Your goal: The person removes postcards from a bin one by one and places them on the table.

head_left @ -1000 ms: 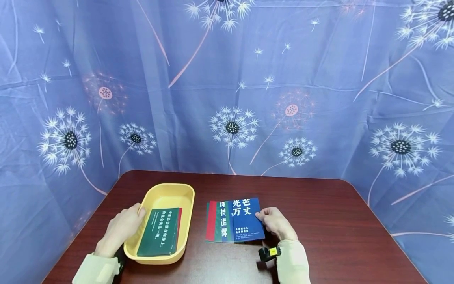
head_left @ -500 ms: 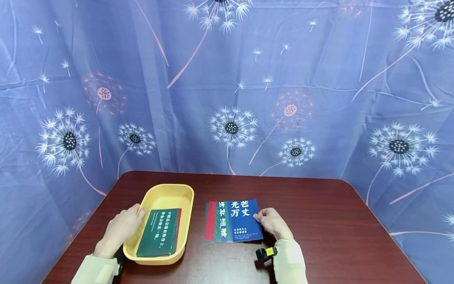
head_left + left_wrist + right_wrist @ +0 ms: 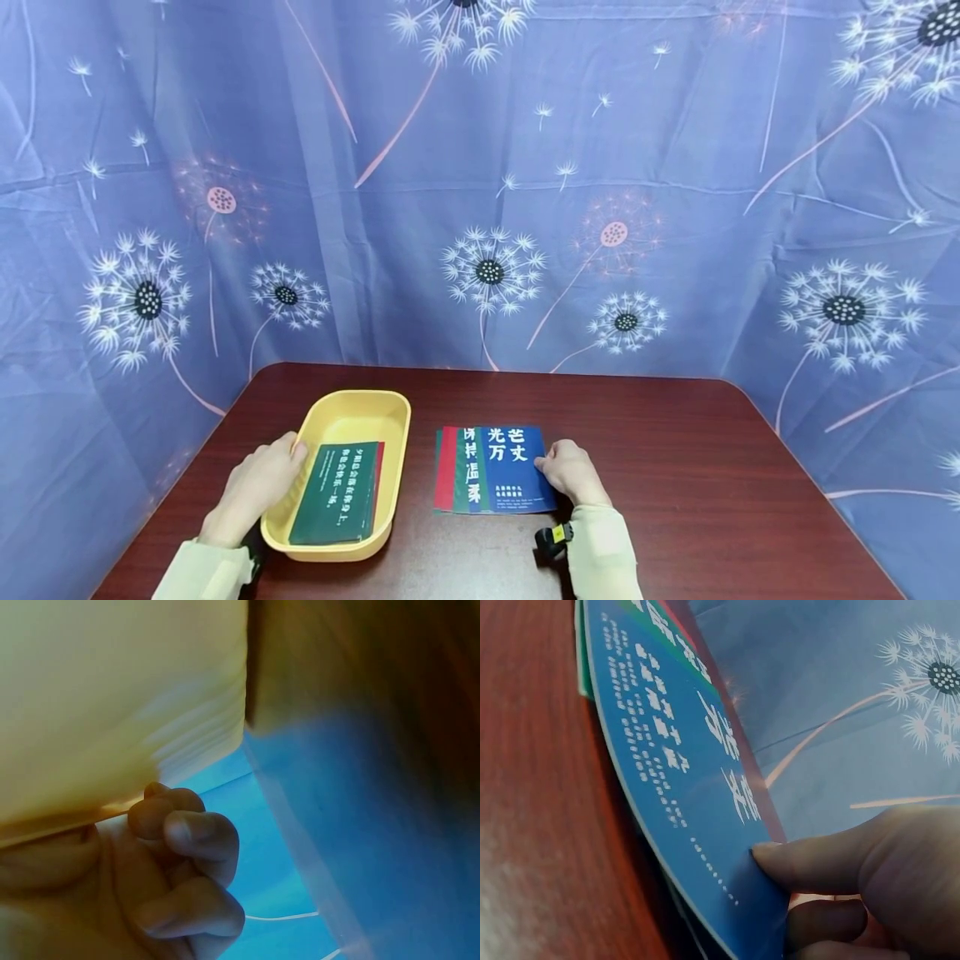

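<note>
My left hand (image 3: 258,483) grips the left rim of a yellow plastic tray (image 3: 399,467); in the left wrist view its curled fingers (image 3: 202,832) close over the tray's edge. Inside the tray lies a dark green card (image 3: 337,492) with white writing, a red edge showing under it. My right hand (image 3: 573,471) pinches the right edge of a blue card (image 3: 517,467) with white characters. In the right wrist view the thumb (image 3: 802,862) is on its face, fingers behind, and the card bows. Under it a green card (image 3: 472,492) and a red card (image 3: 447,467) fan out leftward.
The dark red wooden table (image 3: 675,483) carries the tray at left and the fanned cards in the middle. A blue curtain (image 3: 420,208) with dandelion prints hangs behind the table and along both sides. A black wrist camera (image 3: 551,542) sits by the right sleeve.
The right hand and the blue card have shifted slightly left and toward me, the card covering more of the ones below. The left hand and the tray stay in place.
</note>
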`<state>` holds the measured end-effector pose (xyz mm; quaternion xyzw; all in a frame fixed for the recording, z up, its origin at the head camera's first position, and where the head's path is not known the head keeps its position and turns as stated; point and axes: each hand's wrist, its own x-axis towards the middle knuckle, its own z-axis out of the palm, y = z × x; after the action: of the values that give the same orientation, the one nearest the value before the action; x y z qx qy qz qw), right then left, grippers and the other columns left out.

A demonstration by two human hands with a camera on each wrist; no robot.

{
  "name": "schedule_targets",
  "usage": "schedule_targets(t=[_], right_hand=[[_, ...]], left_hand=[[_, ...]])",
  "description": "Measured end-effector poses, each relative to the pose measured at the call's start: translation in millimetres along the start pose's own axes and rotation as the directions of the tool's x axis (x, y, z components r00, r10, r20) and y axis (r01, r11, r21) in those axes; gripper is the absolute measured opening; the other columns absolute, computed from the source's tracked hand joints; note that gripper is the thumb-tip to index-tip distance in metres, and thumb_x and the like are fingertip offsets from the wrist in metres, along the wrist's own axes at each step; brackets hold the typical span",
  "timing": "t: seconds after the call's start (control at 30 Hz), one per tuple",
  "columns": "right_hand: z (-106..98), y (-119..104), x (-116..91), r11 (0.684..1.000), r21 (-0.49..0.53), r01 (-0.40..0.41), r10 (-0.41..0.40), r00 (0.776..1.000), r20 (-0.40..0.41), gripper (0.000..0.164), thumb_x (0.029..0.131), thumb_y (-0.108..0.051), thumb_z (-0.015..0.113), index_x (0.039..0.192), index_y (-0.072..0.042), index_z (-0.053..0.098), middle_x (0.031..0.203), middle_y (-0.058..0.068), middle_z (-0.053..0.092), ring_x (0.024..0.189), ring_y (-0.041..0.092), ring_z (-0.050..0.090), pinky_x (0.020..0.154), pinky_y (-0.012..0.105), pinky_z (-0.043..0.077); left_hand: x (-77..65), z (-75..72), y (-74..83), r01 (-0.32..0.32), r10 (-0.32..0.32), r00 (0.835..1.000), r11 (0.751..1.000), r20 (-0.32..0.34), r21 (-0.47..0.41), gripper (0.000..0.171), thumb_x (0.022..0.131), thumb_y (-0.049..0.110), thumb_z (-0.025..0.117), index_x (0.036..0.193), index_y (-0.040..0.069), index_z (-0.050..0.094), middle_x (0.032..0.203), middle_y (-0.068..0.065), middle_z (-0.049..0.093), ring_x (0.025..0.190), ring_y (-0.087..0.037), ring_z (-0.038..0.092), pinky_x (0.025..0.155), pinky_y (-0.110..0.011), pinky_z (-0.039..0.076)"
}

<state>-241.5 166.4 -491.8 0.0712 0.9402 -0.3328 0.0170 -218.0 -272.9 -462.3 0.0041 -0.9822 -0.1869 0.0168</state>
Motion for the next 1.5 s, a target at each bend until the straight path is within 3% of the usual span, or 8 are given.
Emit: schedule_targets(t=[0.37,0.6,0.77,0.93,1.13,1.3,1.5], right_hand=[[-4.7,-2.6,-2.2,0.998,-0.056,-0.011,0.011,1.0,0.008,0.033,0.087,-0.017,0.07,0.063,-0.007,0.048,0.062,0.006,0.047,0.058,0.021,0.048,0.056,0.031,0.038],[-3.0,-1.3,-3.4,0.998,0.04,-0.045,0.044,0.999,0.016,0.027,0.087,-0.013,0.069,0.088,0.001,0.046,0.074,0.013,0.048,0.061,0.024,0.051,0.054,0.033,0.042],[-3.2,-1.5,-4.2,0.998,0.049,-0.045,0.044,0.999,0.02,0.028,0.087,-0.013,0.07,0.091,0.003,0.047,0.076,0.014,0.049,0.064,0.025,0.052,0.056,0.034,0.043],[-3.4,0.3,-1.1,0.995,0.082,-0.053,0.052,0.998,0.019,0.03,0.089,-0.019,0.069,0.089,0.001,0.047,0.073,0.012,0.047,0.063,0.025,0.049,0.057,0.035,0.042],[-2.1,-0.3,0.6,0.986,0.156,-0.061,0.059,0.998,0.017,0.033,0.095,-0.028,0.061,0.078,-0.006,0.043,0.057,0.003,0.041,0.046,0.018,0.042,0.047,0.031,0.035],[-6.8,-10.2,-1.6,0.988,0.156,-0.006,0.007,1.0,-0.005,0.036,0.096,-0.029,0.059,0.07,-0.009,0.045,0.06,0.003,0.044,0.055,0.019,0.045,0.053,0.031,0.035],[-11.1,-28.2,-6.0,0.984,0.162,0.069,-0.062,0.997,-0.05,0.04,0.098,-0.032,0.057,0.067,-0.01,0.045,0.06,0.001,0.037,0.058,0.02,0.043,0.057,0.032,0.034]], left_hand=[[0.0,1.0,1.1,0.0,0.0,1.0,1.0,-0.002,-0.004,0.032,0.102,0.028,0.037,0.104,0.004,0.057,0.088,-0.02,0.062,0.078,-0.041,0.062,0.06,-0.056,0.044],[-1.7,-0.2,2.4,-0.005,0.005,1.0,1.0,0.0,-0.004,0.031,0.102,0.028,0.037,0.103,0.004,0.057,0.086,-0.018,0.061,0.077,-0.04,0.061,0.06,-0.056,0.044],[-2.9,-1.3,3.7,-0.004,0.004,1.0,1.0,0.005,-0.009,0.031,0.102,0.027,0.037,0.102,0.004,0.057,0.084,-0.018,0.06,0.076,-0.039,0.061,0.06,-0.055,0.044],[-2.5,-2.9,3.7,0.001,-0.001,1.0,1.0,0.011,-0.008,0.03,0.102,0.027,0.036,0.099,0.005,0.056,0.079,-0.014,0.058,0.072,-0.035,0.06,0.058,-0.053,0.043],[-2.2,-3.8,3.2,0.0,0.0,1.0,1.0,0.012,-0.008,0.032,0.102,0.028,0.035,0.101,0.004,0.057,0.082,-0.016,0.059,0.073,-0.035,0.06,0.059,-0.053,0.044],[-2.4,-2.7,2.4,-0.002,0.002,1.0,1.0,0.015,-0.009,0.032,0.102,0.028,0.035,0.1,0.005,0.057,0.083,-0.016,0.06,0.074,-0.036,0.061,0.058,-0.053,0.043],[-2.1,-1.4,1.5,-0.002,0.002,1.0,1.0,0.009,-0.012,0.032,0.102,0.029,0.035,0.1,0.005,0.057,0.083,-0.016,0.059,0.073,-0.036,0.061,0.059,-0.054,0.043]])
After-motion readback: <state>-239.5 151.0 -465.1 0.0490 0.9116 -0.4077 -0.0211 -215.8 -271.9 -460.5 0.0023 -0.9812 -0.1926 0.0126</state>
